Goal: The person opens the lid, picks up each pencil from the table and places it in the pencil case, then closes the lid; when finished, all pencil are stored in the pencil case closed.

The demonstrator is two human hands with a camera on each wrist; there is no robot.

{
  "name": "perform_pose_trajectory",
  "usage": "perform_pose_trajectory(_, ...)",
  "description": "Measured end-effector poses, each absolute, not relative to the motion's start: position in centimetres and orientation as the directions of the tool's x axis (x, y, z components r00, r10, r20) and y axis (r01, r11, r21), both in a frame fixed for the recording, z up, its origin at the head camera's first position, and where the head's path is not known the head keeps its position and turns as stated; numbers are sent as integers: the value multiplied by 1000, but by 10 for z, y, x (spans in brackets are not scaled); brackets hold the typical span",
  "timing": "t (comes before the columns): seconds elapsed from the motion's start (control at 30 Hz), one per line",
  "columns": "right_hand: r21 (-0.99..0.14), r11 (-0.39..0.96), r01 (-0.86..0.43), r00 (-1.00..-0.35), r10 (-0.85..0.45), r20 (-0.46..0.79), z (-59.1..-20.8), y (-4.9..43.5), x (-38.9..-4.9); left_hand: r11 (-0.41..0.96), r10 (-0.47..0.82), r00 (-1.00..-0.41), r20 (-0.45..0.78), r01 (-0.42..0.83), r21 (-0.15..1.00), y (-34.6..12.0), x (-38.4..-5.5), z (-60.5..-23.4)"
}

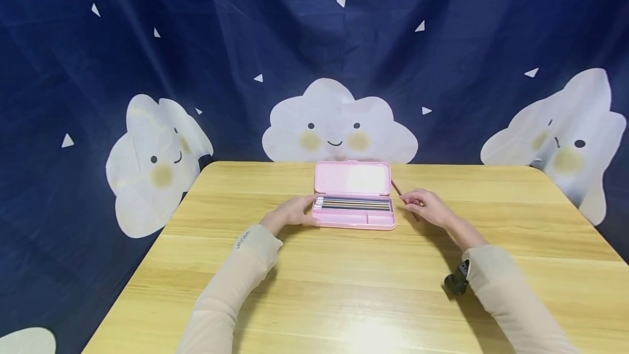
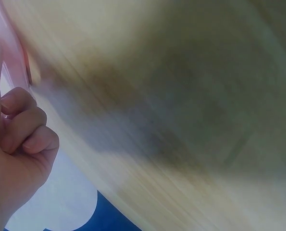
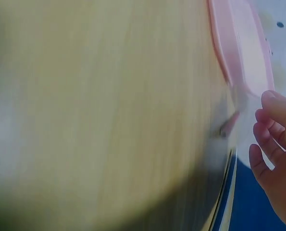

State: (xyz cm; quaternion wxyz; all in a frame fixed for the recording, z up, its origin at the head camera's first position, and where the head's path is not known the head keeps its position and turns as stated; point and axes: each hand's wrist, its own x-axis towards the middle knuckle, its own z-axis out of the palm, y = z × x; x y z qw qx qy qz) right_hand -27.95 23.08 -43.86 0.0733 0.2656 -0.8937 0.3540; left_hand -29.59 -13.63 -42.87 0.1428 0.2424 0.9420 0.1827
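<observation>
A pink pencil case lies open toward the back of the table, its lid tipped back. Several pencils lie side by side in its long rear compartment; two front compartments show bare pink bottoms. My left hand holds the case's left end between thumb and fingers. Some of its fingers look curled in the left wrist view. Just right of the case, my right hand pinches a dark pencil, which slants past the lid's corner. The pinched part is hidden by the fingers.
The wooden table reaches back to a dark blue curtain printed with clouds and triangles. A small black device sits at the right sleeve's cuff.
</observation>
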Motion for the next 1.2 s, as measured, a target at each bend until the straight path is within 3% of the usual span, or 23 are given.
perform_pose_trajectory(0.37,-578,629,-520,-854,-392,342,-444,267,-264,812,517,-837,-177,415,409,-136,-295,-429)
perform_pose_trajectory(0.83,-597,695,-402,-908,-386,162,-442,303,-254,802,526,-835,-164,422,423,-135,-296,-427)
perform_pose_trajectory(1.2,-517,747,-419,-901,-412,135,-442,301,-253,798,535,-828,-170,428,424,-135,-295,-426)
